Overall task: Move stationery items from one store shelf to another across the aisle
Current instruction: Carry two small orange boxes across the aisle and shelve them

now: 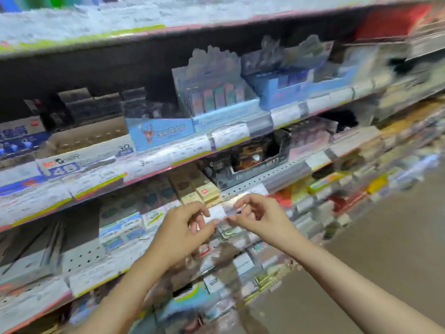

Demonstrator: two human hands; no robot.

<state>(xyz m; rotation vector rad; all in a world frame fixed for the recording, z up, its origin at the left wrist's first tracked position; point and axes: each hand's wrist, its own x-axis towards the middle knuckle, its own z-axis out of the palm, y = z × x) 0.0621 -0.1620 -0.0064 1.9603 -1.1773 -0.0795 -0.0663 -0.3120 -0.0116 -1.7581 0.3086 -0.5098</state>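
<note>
The white box on the second shelf shows a large "48" in a blue panel, a "G" above it, and "40" near its right corner. A beige carton below reads "3H". Other print is too blurred.

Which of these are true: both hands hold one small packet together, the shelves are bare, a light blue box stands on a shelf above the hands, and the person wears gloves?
1. Both hands hold one small item: true. The left hand and right hand pinch a small pale packet between them.
2. Shelves are bare: false. They are packed with goods.
3. A light blue box stands higher up: true.
4. Gloves: false. Both hands are bare.
</note>
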